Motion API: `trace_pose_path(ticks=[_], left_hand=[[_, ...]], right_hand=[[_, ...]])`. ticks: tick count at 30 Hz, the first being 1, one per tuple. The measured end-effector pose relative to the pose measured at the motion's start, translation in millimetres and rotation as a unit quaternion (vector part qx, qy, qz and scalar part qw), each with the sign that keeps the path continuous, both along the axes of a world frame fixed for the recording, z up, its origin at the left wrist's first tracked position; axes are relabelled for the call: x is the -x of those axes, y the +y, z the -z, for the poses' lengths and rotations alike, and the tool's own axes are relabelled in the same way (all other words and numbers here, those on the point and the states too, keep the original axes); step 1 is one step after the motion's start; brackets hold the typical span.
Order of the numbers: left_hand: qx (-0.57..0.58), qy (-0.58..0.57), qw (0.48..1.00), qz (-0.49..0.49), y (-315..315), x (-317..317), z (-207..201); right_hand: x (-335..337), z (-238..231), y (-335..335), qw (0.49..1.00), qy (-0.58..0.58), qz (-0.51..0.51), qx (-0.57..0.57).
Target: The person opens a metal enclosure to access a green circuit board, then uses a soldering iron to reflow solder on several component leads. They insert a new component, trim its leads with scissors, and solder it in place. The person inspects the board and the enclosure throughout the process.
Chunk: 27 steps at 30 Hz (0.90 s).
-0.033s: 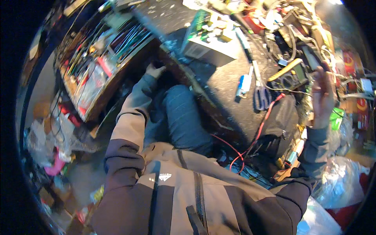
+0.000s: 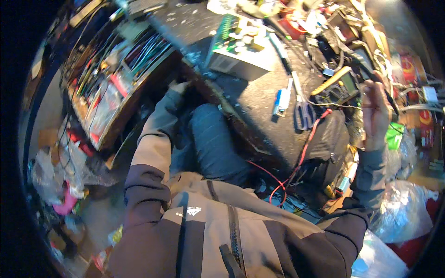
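Note:
My left hand (image 2: 180,86) is down in the dark gap between an open drawer (image 2: 113,123) and the edge of the workbench (image 2: 234,113). Shadow hides its fingers, so any grip there cannot be made out. The drawer is packed with thin rods, wires and plastic bags. On the far right, my right hand (image 2: 376,113) is raised at the bench's cluttered side, fingers stretched upward and somewhat blurred. A dark strip lies against its outer side; I see nothing clearly held. Nearest to it are a yellow-handled tool (image 2: 331,80) and a black mesh-covered thing (image 2: 327,139).
A metal-cased power supply (image 2: 238,65) with a green circuit board stands on the bench. Scissors (image 2: 304,115) and a blue-and-white small item (image 2: 281,103) lie nearby. A red cable (image 2: 303,162) hangs over the edge. Plastic bags (image 2: 403,211) sit at the lower right.
The view has shifted slightly, so the bench things sit a little further left. My left hand shows less of its fingers in the gap. My right hand has turned slightly.

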<state>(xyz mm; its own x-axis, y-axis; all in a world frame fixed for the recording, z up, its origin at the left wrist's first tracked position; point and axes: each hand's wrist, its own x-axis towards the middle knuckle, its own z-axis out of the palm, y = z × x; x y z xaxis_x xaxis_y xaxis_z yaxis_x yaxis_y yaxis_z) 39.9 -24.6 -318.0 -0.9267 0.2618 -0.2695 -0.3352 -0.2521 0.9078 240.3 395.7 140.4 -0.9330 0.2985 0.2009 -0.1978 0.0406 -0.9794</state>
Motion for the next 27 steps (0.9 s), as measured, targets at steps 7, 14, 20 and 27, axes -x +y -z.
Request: trace_pose_path(ticks=[7, 14, 20, 27], left_hand=[[0.232, 0.139, 0.962, 0.042, -72.4, -54.0, -19.1], [0.287, 0.02, 0.951, 0.113, -174.5, -210.9, -183.7], [0.182, 0.196, 0.963, 0.03, -198.5, -247.2, -291.8], [-0.067, 0.308, 0.945, 0.09, -211.3, -222.4, -309.2]], right_hand=[[-21.3, -2.7, -20.0, 0.994, 0.041, 0.034, -0.097], [9.5, 0.5, -23.5, 0.992, 0.077, -0.047, -0.087], [17.2, 13.9, -28.2, 0.993, 0.006, -0.082, -0.087], [19.7, 20.8, -49.1, 0.969, 0.118, -0.067, -0.204]])
